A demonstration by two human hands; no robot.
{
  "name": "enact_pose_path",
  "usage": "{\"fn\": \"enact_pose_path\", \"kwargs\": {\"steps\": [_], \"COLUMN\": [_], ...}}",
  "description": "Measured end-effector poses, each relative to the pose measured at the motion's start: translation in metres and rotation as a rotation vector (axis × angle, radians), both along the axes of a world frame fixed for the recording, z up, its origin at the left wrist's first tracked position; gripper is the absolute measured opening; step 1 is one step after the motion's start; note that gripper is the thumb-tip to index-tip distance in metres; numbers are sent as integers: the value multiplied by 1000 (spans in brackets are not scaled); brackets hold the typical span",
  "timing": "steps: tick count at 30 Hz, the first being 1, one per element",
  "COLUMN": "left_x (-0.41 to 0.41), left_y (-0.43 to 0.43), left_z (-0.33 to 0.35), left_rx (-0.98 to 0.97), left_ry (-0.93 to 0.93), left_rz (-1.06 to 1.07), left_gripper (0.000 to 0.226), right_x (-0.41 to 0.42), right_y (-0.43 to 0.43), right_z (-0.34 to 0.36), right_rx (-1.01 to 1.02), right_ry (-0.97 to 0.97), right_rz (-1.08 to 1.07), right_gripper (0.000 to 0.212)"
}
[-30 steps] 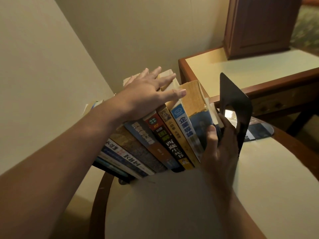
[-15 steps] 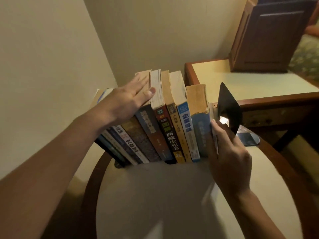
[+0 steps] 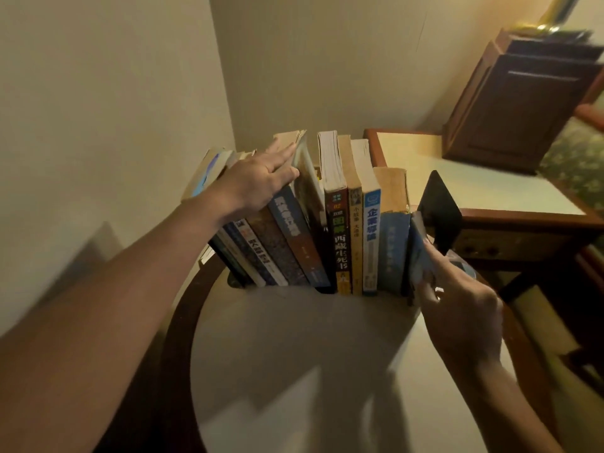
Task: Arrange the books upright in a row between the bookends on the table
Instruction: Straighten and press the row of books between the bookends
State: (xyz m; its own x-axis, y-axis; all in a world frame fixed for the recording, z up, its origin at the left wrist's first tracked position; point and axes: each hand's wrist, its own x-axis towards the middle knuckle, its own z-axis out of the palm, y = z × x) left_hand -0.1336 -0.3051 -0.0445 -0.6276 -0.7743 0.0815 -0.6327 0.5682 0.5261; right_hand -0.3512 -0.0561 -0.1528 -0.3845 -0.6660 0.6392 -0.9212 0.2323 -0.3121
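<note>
— Head view: where are the books?

— The row of books (image 3: 340,230) stands at 12 o'clock on the round table (image 3: 294,354); its left ones lean, its right ones stand upright.

— And the hands?

— The left hand (image 3: 258,181) lies flat, fingers spread, on the leaning books at 11 o'clock. The right hand (image 3: 457,308), at 3 o'clock, pinches a thin blue book (image 3: 418,253) beside the black bookend (image 3: 439,214).
</note>
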Motion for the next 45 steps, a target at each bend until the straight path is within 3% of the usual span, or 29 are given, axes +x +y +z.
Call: {"fn": "enact_pose_path", "kwargs": {"steps": [5, 10, 20, 26, 32, 38, 45], "left_x": [0, 0, -2, -4, -5, -5, -8], "left_y": [2, 0, 3, 3, 2, 5, 13], "left_z": [-6, -9, -7, -5, -7, -5, -6], "left_rx": [-89, -112, -109, -112, -115, -122, -115], "left_ry": [-63, -85, -101, -133, -130, -119, -74], "left_rz": [-2, 10, 26, 44, 40, 46, 51], "left_gripper": [66, 61, 61, 59, 62, 60, 59], "right_x": [6, 38, 107, 127, 129, 129, 114], "right_y": [15, 51, 60, 27, 14, -23, -58], "right_z": [22, 30, 52, 58, 53, 35, 0], "right_rx": [47, 35, -198, -348, -423, -398, -230], "right_ry": [96, 11, -43, 107, 135, 131, -77], "right_rz": [99, 104, 240, 312, 264, 279, 307], "right_gripper": [39, 35, 40, 38, 38, 35, 38]}}
